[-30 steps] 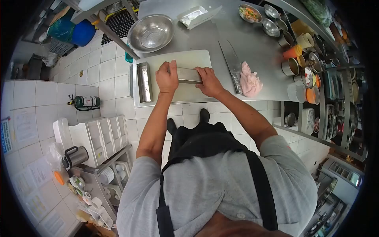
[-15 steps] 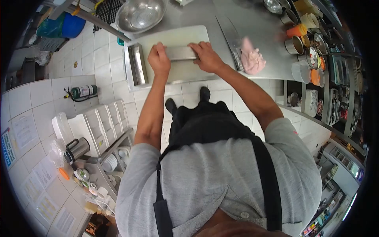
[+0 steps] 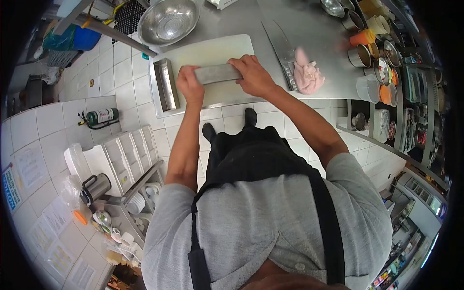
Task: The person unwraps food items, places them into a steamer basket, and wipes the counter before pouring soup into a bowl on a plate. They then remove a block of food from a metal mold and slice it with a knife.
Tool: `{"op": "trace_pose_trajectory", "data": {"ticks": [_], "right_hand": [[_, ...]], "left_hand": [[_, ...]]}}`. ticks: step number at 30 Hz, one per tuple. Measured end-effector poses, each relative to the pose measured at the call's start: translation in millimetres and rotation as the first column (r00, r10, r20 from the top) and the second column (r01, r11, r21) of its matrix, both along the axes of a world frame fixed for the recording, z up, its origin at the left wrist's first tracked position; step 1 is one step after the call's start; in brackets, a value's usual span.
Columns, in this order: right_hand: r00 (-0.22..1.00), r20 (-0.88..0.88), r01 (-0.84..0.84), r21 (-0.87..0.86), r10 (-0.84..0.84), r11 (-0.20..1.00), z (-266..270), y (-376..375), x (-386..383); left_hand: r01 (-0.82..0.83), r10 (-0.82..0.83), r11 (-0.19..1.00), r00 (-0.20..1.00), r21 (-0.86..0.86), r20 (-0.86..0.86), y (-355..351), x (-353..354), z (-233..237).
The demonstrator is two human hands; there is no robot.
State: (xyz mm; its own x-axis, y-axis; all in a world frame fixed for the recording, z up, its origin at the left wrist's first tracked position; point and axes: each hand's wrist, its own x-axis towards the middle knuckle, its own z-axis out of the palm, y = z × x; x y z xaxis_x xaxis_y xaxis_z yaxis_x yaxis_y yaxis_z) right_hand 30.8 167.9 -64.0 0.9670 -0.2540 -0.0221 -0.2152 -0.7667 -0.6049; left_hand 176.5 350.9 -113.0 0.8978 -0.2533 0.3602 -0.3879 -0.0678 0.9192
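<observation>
Between my two hands is a long, narrow grey metal tin, with a flat face toward me and its opening hidden. My left hand is closed around its left end. The fingers and thumb of my right hand grip the right end. The tin is over a pale cutting board on the steel counter. Left of my left hand, an open rectangular metal tin of similar length rests at the board's left side.
A perforated metal colander stands beyond the board. To the right lie a long blade with a dark handle and a crumpled pink cloth. Pots and containers line the right side. A metal post rises at the left.
The tin has tilted, so more of its broad grey face shows. My left hand has turned and shifted slightly left and down; my right hand still grips the other end.
</observation>
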Motion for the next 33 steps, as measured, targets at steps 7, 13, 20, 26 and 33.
{"op": "trace_pose_trajectory", "data": {"ticks": [7,13,20,26,33], "right_hand": [[0.999,0.033,0.023,0.034,-0.024,0.999,-19.4,-5.9,-10.5],[0.996,0.004,0.09,0.142,-0.092,0.986,-17.3,-12.6,-14.6],[0.999,0.013,0.039,0.094,-0.041,0.995,-23.9,-8.0,-10.7],[0.999,-0.006,0.032,0.034,-0.032,0.999,-31.3,-6.3,-11.9],[0.998,-0.012,0.063,0.079,-0.062,0.995,-22.8,0.4,-9.4]], "left_hand": [[-0.023,0.024,1.0,0.999,0.006,-0.037,-19.4,-19.7,31.0],[-0.009,-0.009,0.992,0.991,0.128,0.137,-36.6,-23.5,54.2],[-0.083,0.074,0.991,0.993,0.103,0.088,-23.8,-17.5,29.7],[-0.076,0.078,0.981,0.997,0.178,-0.008,-13.4,-20.6,19.5],[-0.111,0.099,0.982,0.991,0.15,0.087,-19.3,-18.1,44.3]]}}
